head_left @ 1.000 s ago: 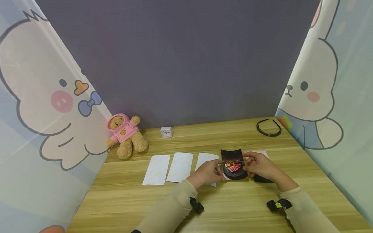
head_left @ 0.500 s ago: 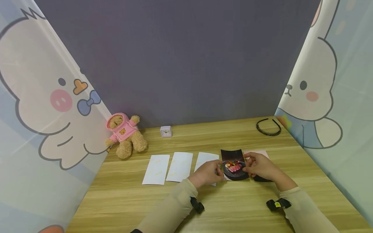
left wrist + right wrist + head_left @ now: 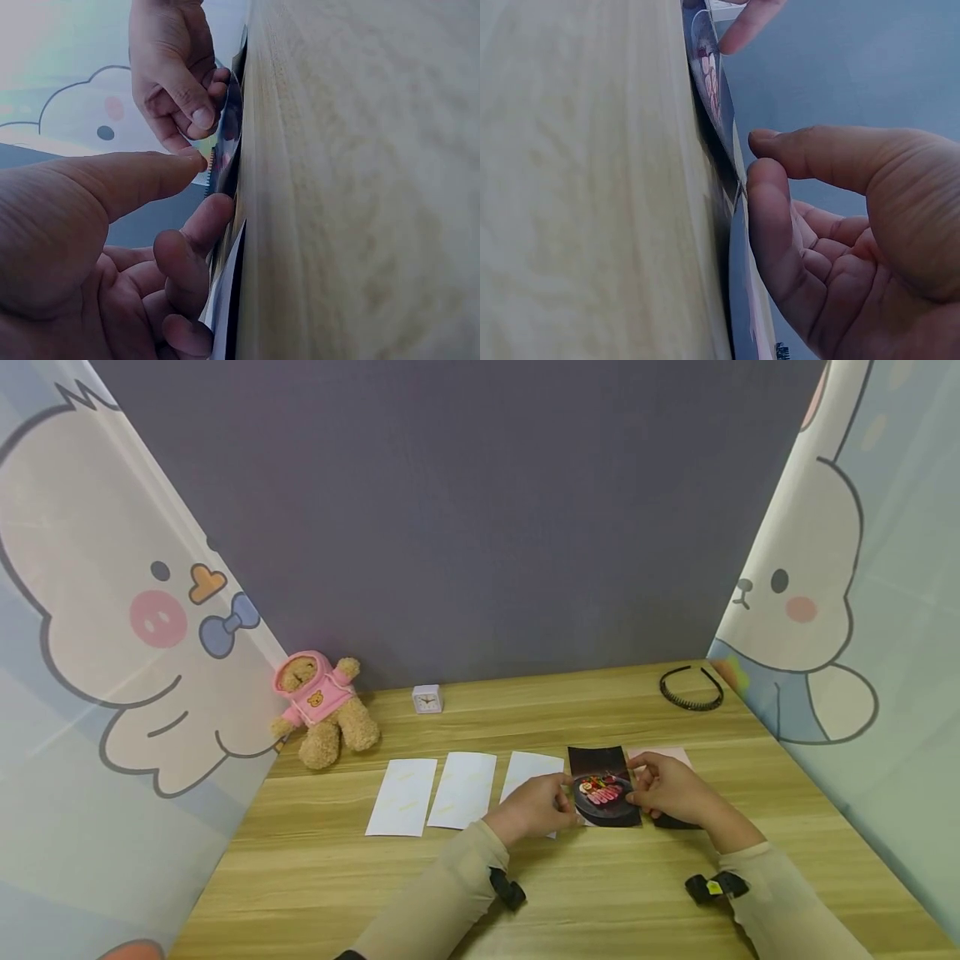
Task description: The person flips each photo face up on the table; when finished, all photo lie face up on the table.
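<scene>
A dark photo card (image 3: 602, 789) showing sliced meat on a black plate lies on the table between my two hands. My left hand (image 3: 534, 807) is at its left edge; in the left wrist view the thumb (image 3: 161, 176) stands apart from the fingers, one fingertip right at the card's edge. My right hand (image 3: 667, 789) is at the right edge, and the right wrist view has thumb and index tips close together beside the card. Partly under the right hand lies another card (image 3: 677, 821), pink at the top and dark at the bottom. The left hand covers part of a white card (image 3: 528, 768).
Two more white cards (image 3: 402, 797) lie in the row to the left. A teddy bear (image 3: 324, 708) in a pink hoodie leans at the back left, beside a small white clock (image 3: 427, 699). A black headband (image 3: 692, 700) lies at the back right, near the printed side wall.
The photo card's curled lower part has flattened towards the table. Its lower edge has come slightly nearer to me. Both hands stay almost in place at its sides.
</scene>
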A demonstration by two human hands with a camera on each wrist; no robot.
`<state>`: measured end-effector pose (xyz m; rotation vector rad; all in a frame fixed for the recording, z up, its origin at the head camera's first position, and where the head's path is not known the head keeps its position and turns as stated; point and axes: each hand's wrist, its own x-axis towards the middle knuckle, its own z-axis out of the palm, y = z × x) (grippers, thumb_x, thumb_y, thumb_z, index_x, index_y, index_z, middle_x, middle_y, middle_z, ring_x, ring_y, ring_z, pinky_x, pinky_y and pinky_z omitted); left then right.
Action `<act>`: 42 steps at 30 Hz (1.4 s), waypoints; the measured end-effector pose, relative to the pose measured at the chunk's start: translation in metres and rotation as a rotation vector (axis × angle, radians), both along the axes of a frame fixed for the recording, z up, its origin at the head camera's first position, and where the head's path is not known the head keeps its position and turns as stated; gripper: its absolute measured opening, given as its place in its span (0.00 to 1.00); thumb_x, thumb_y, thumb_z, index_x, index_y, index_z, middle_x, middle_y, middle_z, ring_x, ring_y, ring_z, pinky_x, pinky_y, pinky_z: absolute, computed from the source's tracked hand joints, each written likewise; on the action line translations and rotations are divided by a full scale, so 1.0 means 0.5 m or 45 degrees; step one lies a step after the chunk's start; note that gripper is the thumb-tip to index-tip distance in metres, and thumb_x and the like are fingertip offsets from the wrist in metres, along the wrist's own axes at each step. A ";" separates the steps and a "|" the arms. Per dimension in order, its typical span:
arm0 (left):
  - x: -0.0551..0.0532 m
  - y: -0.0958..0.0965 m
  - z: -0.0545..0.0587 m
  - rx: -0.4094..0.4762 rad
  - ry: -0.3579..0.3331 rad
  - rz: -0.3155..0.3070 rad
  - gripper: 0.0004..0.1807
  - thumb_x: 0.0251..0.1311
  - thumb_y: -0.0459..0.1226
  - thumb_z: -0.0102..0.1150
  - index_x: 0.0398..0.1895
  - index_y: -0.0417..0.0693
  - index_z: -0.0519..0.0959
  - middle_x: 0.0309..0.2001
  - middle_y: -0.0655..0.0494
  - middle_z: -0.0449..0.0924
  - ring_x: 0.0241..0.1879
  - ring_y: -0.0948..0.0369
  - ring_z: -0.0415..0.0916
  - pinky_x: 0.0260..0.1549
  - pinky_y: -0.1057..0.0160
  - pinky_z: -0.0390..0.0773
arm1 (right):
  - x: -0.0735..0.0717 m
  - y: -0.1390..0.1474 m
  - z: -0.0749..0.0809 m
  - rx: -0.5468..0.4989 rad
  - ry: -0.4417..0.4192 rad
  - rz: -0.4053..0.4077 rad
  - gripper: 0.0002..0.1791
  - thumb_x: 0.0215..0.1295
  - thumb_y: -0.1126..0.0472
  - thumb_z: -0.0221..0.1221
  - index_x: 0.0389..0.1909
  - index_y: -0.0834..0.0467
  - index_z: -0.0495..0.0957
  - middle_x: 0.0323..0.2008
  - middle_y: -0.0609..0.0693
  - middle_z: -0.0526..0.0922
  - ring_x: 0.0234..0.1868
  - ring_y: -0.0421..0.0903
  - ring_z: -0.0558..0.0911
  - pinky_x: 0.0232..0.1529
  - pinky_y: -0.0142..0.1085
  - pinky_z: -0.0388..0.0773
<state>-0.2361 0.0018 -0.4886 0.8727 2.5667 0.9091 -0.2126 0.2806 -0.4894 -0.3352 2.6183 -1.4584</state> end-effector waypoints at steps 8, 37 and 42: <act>0.000 0.000 0.001 0.005 0.003 -0.001 0.35 0.64 0.44 0.74 0.71 0.41 0.73 0.29 0.72 0.79 0.26 0.72 0.74 0.35 0.69 0.75 | -0.002 0.003 -0.001 0.051 0.012 -0.004 0.27 0.63 0.69 0.71 0.59 0.72 0.73 0.26 0.53 0.79 0.20 0.51 0.81 0.21 0.42 0.81; 0.001 -0.014 0.021 0.155 0.101 0.046 0.23 0.71 0.44 0.67 0.66 0.54 0.78 0.38 0.75 0.79 0.18 0.69 0.71 0.19 0.68 0.72 | 0.002 -0.040 0.008 0.170 0.267 -0.037 0.13 0.69 0.65 0.68 0.51 0.64 0.81 0.32 0.47 0.79 0.28 0.43 0.75 0.27 0.34 0.75; 0.003 -0.027 0.026 0.176 0.138 0.061 0.20 0.70 0.42 0.67 0.64 0.53 0.80 0.38 0.74 0.80 0.19 0.69 0.70 0.20 0.68 0.71 | 0.005 -0.054 0.016 0.177 0.271 -0.017 0.16 0.69 0.65 0.69 0.54 0.64 0.80 0.34 0.47 0.81 0.31 0.44 0.78 0.30 0.35 0.77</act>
